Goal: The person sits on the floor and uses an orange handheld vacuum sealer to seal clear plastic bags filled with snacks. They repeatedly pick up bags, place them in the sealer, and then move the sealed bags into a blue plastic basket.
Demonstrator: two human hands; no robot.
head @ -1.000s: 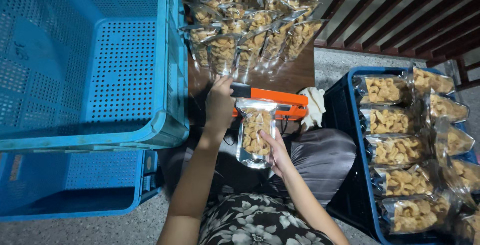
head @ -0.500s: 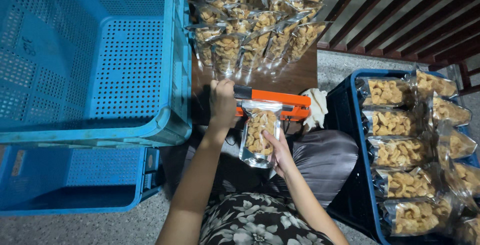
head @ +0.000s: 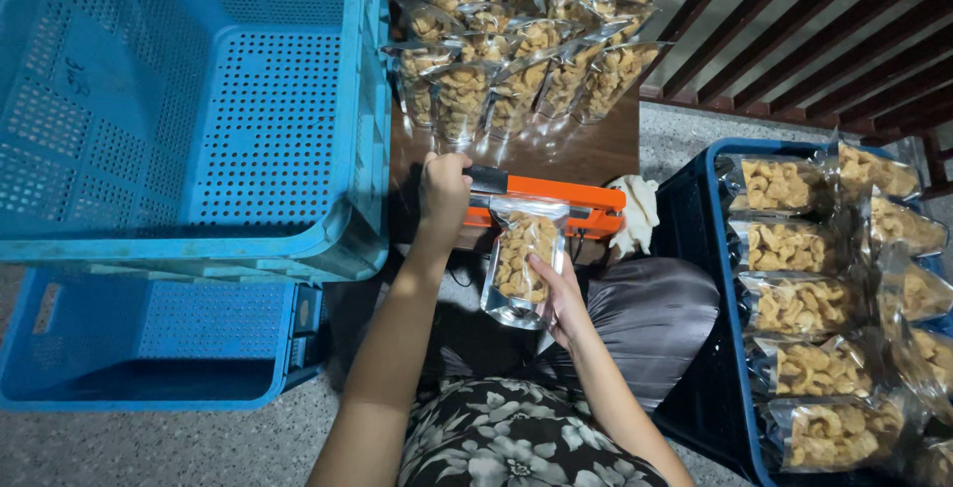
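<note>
1. Sitting low with a dark floral lap nearest to view, the person has both forearms stretched forward and apart, each hand busy with its own thing.
2. Right hand [head: 561, 298] cups the lower side of a clear snack pouch [head: 521, 267], fingers wrapped on its edge, so the bag hangs straight with its mouth fed up into the orange sealer [head: 556, 204]. Looks like it's held that way to keep the top flat in the bar.
3. Left hand [head: 444, 189] is closed on the dark end of the sealer's arm, wrist bent down, elbow tucked in, seemingly bearing down on it.
4. A whitish cloth [head: 635, 214] sits bunched just beside the sealer's right end.
5. Off to the right, a blue crate [head: 695, 348] holds pouches of chips [head: 794, 303] lying flat in a row, near enough to reach.
6. Left side: stacked blue perforated crates [head: 199, 120], the top one tilted.
7. Farthest back on the wooden table [head: 586, 149], a bunch of filled pouches [head: 516, 50] stand upright, tops open-looking, though I can't really tell.
</note>
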